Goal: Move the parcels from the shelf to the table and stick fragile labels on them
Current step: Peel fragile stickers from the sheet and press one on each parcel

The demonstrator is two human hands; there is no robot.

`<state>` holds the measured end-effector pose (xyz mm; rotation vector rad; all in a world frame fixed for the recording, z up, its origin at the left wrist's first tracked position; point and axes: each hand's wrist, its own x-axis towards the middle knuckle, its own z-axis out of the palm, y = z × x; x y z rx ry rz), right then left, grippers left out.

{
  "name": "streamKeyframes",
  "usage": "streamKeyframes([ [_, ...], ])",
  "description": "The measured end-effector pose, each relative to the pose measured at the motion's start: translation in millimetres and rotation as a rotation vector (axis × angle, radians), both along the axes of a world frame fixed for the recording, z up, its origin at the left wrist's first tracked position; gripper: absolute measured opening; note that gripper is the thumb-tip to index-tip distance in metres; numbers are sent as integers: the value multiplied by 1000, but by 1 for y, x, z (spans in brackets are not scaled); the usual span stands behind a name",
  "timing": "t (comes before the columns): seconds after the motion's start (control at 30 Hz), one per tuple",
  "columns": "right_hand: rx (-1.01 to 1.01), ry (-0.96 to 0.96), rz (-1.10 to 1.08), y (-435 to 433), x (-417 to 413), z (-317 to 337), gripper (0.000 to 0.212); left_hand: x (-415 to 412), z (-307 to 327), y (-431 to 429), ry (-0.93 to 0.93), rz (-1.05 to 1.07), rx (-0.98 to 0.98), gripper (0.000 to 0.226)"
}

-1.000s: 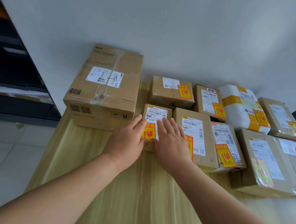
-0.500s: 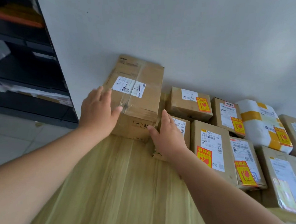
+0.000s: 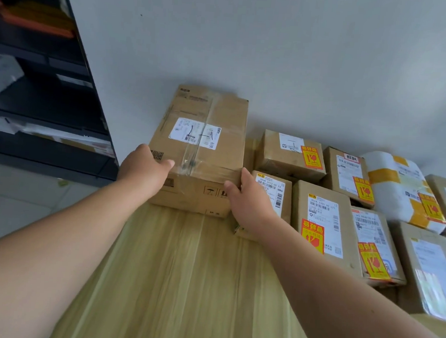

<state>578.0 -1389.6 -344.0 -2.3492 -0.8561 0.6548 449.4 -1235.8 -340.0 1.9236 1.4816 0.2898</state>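
A large cardboard box with a white shipping label and clear tape stands on the wooden table against the wall; I see no fragile sticker on its visible faces. My left hand holds its near left corner, thumb lying along the top edge. My right hand holds its near right corner, thumb on the front face. Right beside that hand lies a small parcel. Several more parcels with yellow-and-red fragile labels, such as one brown box, fill the table's right side.
A black shelf unit stands at the left, holding a white packet and flat parcels. A grey wall runs behind the table. Pale floor shows below the shelf. The near wooden tabletop lies between my forearms.
Both hands left the small labelled parcel and went to the large box, one to each near corner. My view turned left and closer to the shelf.
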Motion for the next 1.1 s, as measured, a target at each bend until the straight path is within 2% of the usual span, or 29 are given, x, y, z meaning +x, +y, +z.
streamKeyframes([
  [0.3, 38, 51, 92, -56, -49, 11, 34, -68, 7, -69, -45, 113, 19, 36],
  [0.5, 92, 73, 152, -125, -95, 16, 27, -123, 26, -155, -40, 184, 36, 40],
  [0.63, 97, 75, 199, -185, -128, 19, 21, -162, 30, -216, -34, 213, 45, 31],
  [0.9, 68, 100, 219, -279, -171, 22, 20, -210, 36, -317, -38, 236, -6, 48],
  [1.1, -4, 59, 198, -311, -187, 15, 34, -228, 25, -346, 27, 145, -6, 56],
])
